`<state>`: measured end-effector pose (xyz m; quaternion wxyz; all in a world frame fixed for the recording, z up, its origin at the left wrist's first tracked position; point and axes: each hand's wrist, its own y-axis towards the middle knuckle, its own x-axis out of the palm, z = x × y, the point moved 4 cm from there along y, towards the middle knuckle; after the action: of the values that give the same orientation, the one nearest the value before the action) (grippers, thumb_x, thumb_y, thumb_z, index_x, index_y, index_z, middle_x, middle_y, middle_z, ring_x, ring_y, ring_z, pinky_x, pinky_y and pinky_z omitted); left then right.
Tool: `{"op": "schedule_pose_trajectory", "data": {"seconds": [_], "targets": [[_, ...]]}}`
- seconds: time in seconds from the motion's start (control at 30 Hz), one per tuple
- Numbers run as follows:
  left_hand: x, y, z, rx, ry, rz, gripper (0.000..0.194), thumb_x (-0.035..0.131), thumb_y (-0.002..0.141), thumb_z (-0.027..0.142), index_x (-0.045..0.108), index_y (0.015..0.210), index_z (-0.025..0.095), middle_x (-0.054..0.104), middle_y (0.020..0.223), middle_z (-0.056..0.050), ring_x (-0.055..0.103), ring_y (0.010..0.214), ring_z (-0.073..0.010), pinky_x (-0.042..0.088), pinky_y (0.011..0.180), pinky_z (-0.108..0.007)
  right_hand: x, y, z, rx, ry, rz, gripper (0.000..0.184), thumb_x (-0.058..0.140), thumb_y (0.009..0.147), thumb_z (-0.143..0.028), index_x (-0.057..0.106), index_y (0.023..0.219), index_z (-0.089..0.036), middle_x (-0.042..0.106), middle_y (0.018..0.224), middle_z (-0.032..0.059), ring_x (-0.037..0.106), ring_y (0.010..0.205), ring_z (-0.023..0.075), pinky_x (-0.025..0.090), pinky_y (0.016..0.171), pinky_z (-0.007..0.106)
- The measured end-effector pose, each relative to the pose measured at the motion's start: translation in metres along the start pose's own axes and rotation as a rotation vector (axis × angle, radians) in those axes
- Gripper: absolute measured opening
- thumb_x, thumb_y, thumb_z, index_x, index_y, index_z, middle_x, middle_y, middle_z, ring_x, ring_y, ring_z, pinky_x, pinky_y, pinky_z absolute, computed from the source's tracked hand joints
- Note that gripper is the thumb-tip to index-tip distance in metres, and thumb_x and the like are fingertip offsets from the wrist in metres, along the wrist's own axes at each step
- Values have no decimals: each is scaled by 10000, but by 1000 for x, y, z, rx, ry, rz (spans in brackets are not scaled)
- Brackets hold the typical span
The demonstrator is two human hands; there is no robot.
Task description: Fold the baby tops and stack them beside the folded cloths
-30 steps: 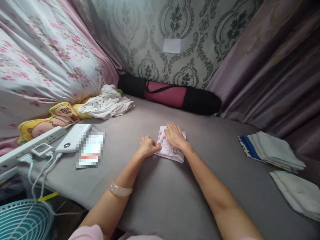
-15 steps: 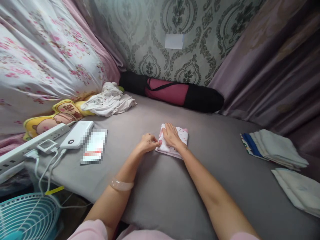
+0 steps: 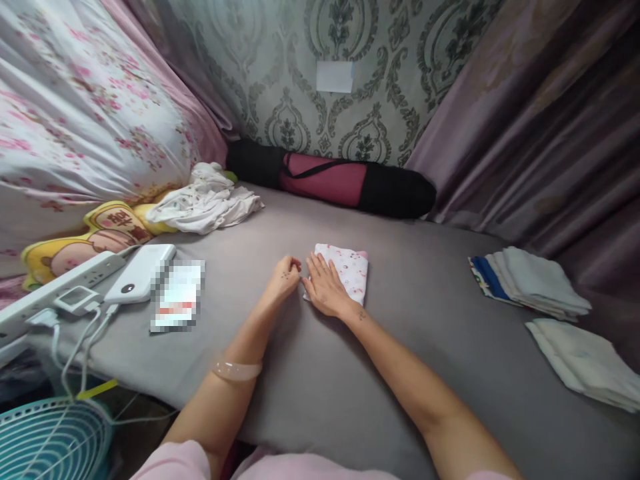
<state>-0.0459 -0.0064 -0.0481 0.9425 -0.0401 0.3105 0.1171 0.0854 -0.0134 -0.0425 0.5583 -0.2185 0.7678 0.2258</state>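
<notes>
A small folded cloth [image 3: 353, 270], white with a pink print, lies on the grey bed sheet in front of me. My right hand [image 3: 326, 287] rests flat across its left part, fingers spread. Just left of the cloth is my left hand [image 3: 287, 275], its fingers curled in and no cloth visible in them. A small gap separates it from my right hand's fingertips. The cloth's lower left corner is partly hidden under my right hand.
To the right lie a stack of folded cloths [image 3: 540, 283] and another folded pale cloth [image 3: 585, 360]. On the left are a power strip [image 3: 65, 287], a white power bank [image 3: 143, 273], a pixelated item [image 3: 177, 297] and a fan [image 3: 50, 440]. A long bag [image 3: 325, 181] lies along the wall.
My left hand has come off the cloth's left edge and curled its fingers. My right hand has slid toward the cloth's lower left with fingers spread. The view has shifted slightly.
</notes>
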Motion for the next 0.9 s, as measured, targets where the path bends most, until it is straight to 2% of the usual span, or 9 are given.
{"op": "schedule_pose_trajectory", "data": {"seconds": [0.1, 0.17, 0.23, 0.37, 0.5, 0.67, 0.8, 0.9], "targets": [[5, -4, 6, 14, 32, -16, 239, 392, 869, 161, 607, 971, 137, 688, 928, -84, 620, 875, -164, 461, 823, -276, -19, -9, 16, 46, 42, 63, 605, 151, 1001, -386, 235, 1514, -77, 170, 1592, 107, 68, 1475, 191, 80, 1189, 407], [9, -8, 9, 7, 61, -29, 215, 443, 893, 268, 601, 965, 142, 683, 907, -80, 616, 856, -174, 459, 792, -280, -30, -18, 32, 105, -16, 158, 601, 166, 1000, -379, 245, 1509, -69, 170, 1591, 120, 49, 1476, 203, 40, 1189, 421], [13, -11, 11, 0, 88, -43, 293, 490, 888, 400, 593, 985, 144, 679, 885, -75, 614, 839, -184, 456, 755, -283, -32, -27, 47, 161, -83, 201, 608, 209, 995, -385, 258, 1502, -54, 162, 1590, 138, 40, 1476, 227, 20, 1186, 442], [21, -15, 15, 32, 228, -61, 440, 569, 817, 539, 601, 1006, 142, 677, 917, -99, 614, 882, -218, 445, 756, -296, -16, -38, 67, 229, -108, 102, 621, 246, 988, -407, 291, 1490, -44, 201, 1577, 153, 122, 1466, 253, 73, 1182, 438], [26, -11, 20, 42, 366, -69, 498, 546, 805, 606, 649, 914, 132, 690, 929, -153, 625, 901, -260, 433, 753, -315, -8, -38, 69, 231, -99, 82, 630, 233, 989, -413, 303, 1484, -29, 222, 1571, 156, 153, 1459, 264, 77, 1180, 425], [33, -1, 33, -4, 414, -96, 506, 441, 875, 576, 673, 798, 133, 707, 802, -159, 661, 839, -267, 417, 678, -299, -7, -35, 69, 228, -80, 89, 630, 246, 987, -423, 312, 1484, -42, 226, 1571, 150, 148, 1460, 259, 78, 1177, 427], [41, 8, 37, 18, 500, -75, 473, 481, 864, 548, 673, 883, 117, 706, 877, -176, 660, 890, -277, 411, 676, -292, -11, -38, 73, 230, -36, 84, 626, 234, 990, -444, 323, 1484, -70, 226, 1573, 129, 152, 1460, 243, 91, 1176, 439], [43, 12, 34, -3, 478, -97, 485, 511, 832, 582, 668, 878, 124, 701, 822, -151, 662, 823, -255, 399, 625, -274, -16, -42, 80, 229, 8, 67, 604, 200, 997, -449, 326, 1489, -121, 235, 1574, 91, 161, 1459, 221, 84, 1174, 468]]}}
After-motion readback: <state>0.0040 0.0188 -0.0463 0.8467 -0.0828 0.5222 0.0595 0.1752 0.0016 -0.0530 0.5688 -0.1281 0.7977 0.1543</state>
